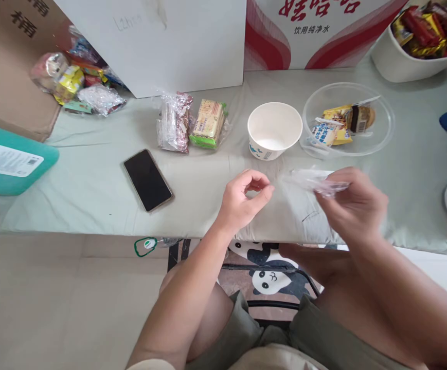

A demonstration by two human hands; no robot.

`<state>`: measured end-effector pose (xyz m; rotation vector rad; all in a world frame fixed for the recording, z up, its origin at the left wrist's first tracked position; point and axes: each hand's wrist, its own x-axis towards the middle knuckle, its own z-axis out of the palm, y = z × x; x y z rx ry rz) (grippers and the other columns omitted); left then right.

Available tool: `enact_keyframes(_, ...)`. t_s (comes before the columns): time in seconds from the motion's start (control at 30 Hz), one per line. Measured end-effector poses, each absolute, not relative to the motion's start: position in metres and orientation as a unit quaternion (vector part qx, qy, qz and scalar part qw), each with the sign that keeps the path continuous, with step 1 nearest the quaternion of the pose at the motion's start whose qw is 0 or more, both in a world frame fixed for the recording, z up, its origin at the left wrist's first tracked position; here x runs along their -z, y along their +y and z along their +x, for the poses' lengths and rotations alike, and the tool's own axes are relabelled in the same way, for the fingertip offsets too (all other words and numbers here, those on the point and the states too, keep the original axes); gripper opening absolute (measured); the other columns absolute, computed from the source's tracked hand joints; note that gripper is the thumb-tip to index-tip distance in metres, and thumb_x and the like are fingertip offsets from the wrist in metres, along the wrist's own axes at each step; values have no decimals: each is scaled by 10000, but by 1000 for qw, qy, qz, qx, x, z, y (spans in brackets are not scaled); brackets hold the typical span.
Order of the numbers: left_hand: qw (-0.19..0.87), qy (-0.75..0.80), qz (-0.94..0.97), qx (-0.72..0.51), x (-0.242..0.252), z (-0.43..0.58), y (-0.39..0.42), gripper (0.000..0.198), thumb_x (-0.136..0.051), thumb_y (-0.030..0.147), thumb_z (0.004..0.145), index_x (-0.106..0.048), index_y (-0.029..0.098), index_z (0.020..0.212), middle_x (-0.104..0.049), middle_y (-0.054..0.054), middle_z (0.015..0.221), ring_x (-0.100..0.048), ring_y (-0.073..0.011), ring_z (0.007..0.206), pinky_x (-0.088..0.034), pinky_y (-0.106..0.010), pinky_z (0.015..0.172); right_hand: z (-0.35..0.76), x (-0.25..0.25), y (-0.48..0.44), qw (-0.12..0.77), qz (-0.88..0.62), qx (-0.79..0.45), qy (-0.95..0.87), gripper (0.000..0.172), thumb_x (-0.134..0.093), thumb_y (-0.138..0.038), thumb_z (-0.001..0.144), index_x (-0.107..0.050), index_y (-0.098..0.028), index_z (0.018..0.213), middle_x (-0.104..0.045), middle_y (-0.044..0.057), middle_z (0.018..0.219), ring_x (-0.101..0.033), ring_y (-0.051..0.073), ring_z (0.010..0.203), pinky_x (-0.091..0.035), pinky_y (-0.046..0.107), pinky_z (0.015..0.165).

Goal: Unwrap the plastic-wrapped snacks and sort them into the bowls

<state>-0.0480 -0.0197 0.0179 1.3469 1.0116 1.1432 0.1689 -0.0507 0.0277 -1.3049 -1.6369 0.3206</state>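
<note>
A crumpled clear plastic bag (316, 182), blurred by motion, is pinched in the fingers of my right hand (356, 205). Thumb and fingertips meet in a pinch on my left hand (246, 198), just left of the bag's loose end; what they hold, if anything, is too small to tell. Beyond both hands stands a white paper bowl (274, 128) with nothing visible inside. To its right, a round clear plastic tub (381, 136) contains several small snack packets (337, 126).
A phone (148, 180) lies at the left, below wrapped crackers (209, 123) and a clear-wrapped pack (175, 123). White boxes (192, 46) line the back. More snacks (74, 85) are heaped at the far left; a white bin (408, 64) of wrapped sweets stands back right.
</note>
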Motion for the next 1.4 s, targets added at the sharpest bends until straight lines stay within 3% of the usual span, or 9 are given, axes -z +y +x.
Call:
enact_keyframes(0.13, 536, 427, 558, -468, -18, -54, -21, 93, -692, 279, 821, -649, 207, 779, -683, -17, 794, -634, -120, 732, -513, -238, 659, 165, -63, -29, 474, -558, 7, -682, 125, -720, -302, 885, -672, -346, 778, -569, 19, 628, -546, 242, 588, -430, 435, 579)
enact_keyframes(0.3, 540, 433, 534, -486, -17, -65, -20, 91, -686, 284, 824, -645, 209, 793, -673, -11, 782, -617, -116, 716, -514, -241, 660, 147, -96, 35, 335, -552, 28, -763, 197, -559, -316, 991, -731, -378, 917, -686, 80, 963, -656, 297, 900, -535, 505, 796)
enact_keyframes(0.37, 542, 436, 527, -488, -17, -68, -19, 103, -688, 296, 830, -643, 210, 797, -666, -6, 773, -608, -114, 703, -508, -241, 650, 144, -96, 65, 242, -545, -5, -802, 156, -664, -254, 915, -755, -379, 937, -712, 67, 1081, -658, 287, 932, -535, 489, 798)
enact_keyframes(0.5, 541, 444, 518, -491, -20, -72, -18, 97, -690, 291, 819, -648, 209, 791, -665, -2, 766, -602, -113, 697, -490, -239, 631, 149, -97, 94, 55, -540, -100, -834, 396, -798, -61, 662, -787, -332, 950, -752, 32, 1003, -614, 202, 719, -514, 423, 701)
enact_keyframes(0.73, 539, 470, 470, -516, -26, -80, -16, 79, -688, 246, 786, -630, 207, 749, -621, 18, 694, -560, -101, 640, -457, -241, 594, 129, -133, 51, 248, -486, -40, -837, 156, -625, -178, 851, -732, -286, 885, -741, 21, 817, -629, 184, 701, -509, 385, 684)
enact_keyframes(1.1, 553, 488, 416, -532, -32, -92, -22, 119, -665, 179, 786, -580, 211, 709, -554, 38, 627, -504, -87, 572, -401, -232, 520, 71, -127, 48, 310, -501, -55, -806, 129, -630, -143, 869, -677, -257, 830, -718, 35, 842, -676, 197, 804, -546, 407, 794)
enact_keyframes(1.2, 551, 497, 412, -529, -33, -96, -21, 133, -650, 154, 796, -568, 208, 707, -550, 41, 635, -501, -85, 576, -393, -234, 528, 49, -120, 63, 269, -474, -88, -834, 135, -683, -173, 836, -709, -242, 949, -708, 47, 964, -672, 219, 869, -560, 451, 881)
enact_keyframes(1.27, 548, 502, 402, -534, -32, -97, -18, 142, -629, 124, 797, -556, 205, 706, -545, 42, 647, -492, -83, 582, -394, -235, 541, 28, -94, 78, 218, -459, -124, -852, 283, -712, -213, 824, -709, -264, 1102, -673, 74, 1120, -668, 263, 970, -561, 493, 930)
enact_keyframes(1.4, 543, 532, 351, -547, -29, -98, -15, 195, -587, 94, 811, -490, 207, 685, -477, 50, 626, -446, -81, 579, -379, -234, 554, -11, -20, 110, 249, -491, -178, -816, 518, -780, -316, 803, -619, -277, 1294, -494, 131, 1455, -611, 386, 1215, -543, 589, 991)
